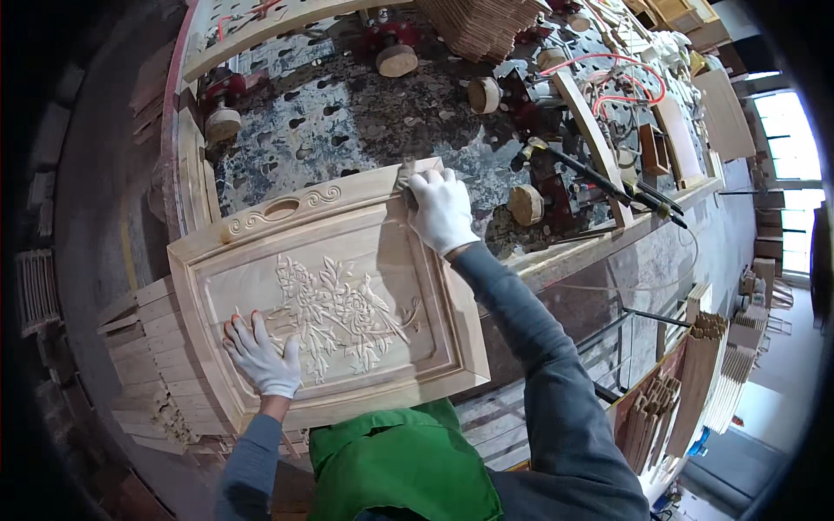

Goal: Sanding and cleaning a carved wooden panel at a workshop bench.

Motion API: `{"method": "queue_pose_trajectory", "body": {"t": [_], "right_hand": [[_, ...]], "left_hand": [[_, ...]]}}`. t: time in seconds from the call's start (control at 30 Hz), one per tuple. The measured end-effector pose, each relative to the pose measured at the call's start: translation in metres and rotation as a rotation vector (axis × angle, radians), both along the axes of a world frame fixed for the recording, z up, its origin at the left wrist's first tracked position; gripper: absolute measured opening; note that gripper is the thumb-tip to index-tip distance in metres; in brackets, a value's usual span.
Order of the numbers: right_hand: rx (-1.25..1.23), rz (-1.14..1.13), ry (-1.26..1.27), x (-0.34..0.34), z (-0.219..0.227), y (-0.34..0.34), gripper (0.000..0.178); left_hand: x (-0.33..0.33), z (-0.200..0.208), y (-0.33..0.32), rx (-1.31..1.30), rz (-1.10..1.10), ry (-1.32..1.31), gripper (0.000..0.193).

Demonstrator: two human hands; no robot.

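Two white-gloved hands show: one left hand [263,358] and one right hand [441,210]. One pale carved wooden panel [326,300] bears two curling scrolls [323,195] and one oval recess [281,208]. There are two grey-blue sleeves [556,365], one green cloth apron [395,469], one perforated metal table [278,130], at least five round pale wooden discs [397,61] and two bright window sections [786,135].

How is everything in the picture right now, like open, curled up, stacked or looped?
Left hand: gloved, fingers spread, resting on the panel
Right hand: gloved, fingers curled, at the panel's far right corner
Carved wooden panel: carved side up, bare wood
Red hose: looped
Pale wooden pieces: stacked
Green apron: worn
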State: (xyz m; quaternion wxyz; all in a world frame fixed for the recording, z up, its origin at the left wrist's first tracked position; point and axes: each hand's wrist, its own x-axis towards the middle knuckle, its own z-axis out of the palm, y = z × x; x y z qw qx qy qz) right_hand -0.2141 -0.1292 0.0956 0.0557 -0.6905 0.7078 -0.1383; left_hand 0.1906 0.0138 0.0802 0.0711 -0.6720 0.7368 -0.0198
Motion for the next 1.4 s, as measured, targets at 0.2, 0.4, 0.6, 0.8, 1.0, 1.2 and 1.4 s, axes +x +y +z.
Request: {"method": "queue_pose_trajectory", "body": {"t": [0.2, 0.4, 0.6, 0.8, 1.0, 1.2, 1.4], "right_hand": [[-0.18, -0.284, 0.059, -0.046, -0.004, -0.05, 0.014], [-0.328, -0.281, -1.989, -0.116, -0.003, -0.007, 0.021], [-0.363, -0.377, -2.228, -0.046, 0.011, 0.08, 0.036], [-0.569, -0.661, -1.449, -0.026, 0.009, 0.074, 0.045], [-0.359, -0.229, -0.282, 0.005, -0.021, 0.057, 0.045], [-0.236, -0.407, -0.255, -0.01, -0.009, -0.025, 0.026], [-0.365, -0.22, -0.209, -0.015, -0.029, -0.004, 0.029]], "left_hand": [[0.0, -0.001, 0.002, 0.028, 0.015, -0.004, 0.091], [0.001, -0.004, 0.001, -0.029, -0.005, 0.01, 0.093], [0.0, 0.001, 0.0, 0.008, 0.011, 0.009, 0.093], [-0.001, 0.002, 0.0, -0.005, 0.009, 0.006, 0.093], [0.001, -0.002, 0.0, -0.008, 0.001, 0.016, 0.094], [0.009, -0.015, 0.002, -0.056, -0.018, -0.021, 0.09], [0.025, -0.036, 0.006, -0.143, -0.094, 0.051, 0.085]]}}
